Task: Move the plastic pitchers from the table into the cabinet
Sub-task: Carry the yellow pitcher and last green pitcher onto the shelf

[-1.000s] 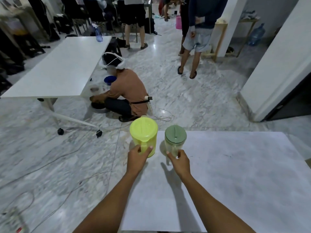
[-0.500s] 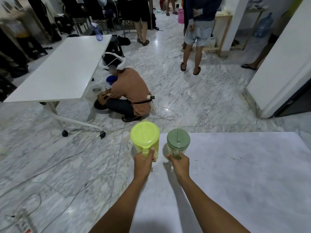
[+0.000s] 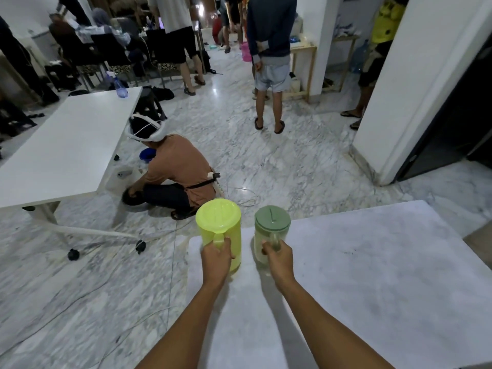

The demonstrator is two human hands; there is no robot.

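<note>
2 bare forearms, no sleeves, hands without gloves or jewellery

Pale table; nothing visibly resting on it.

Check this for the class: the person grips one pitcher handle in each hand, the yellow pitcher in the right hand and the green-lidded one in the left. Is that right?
Not quite: the sides are swapped. The head view shows the left hand gripping the yellow pitcher and the right hand gripping the green-lidded pitcher. One handle per hand is correct.
</note>
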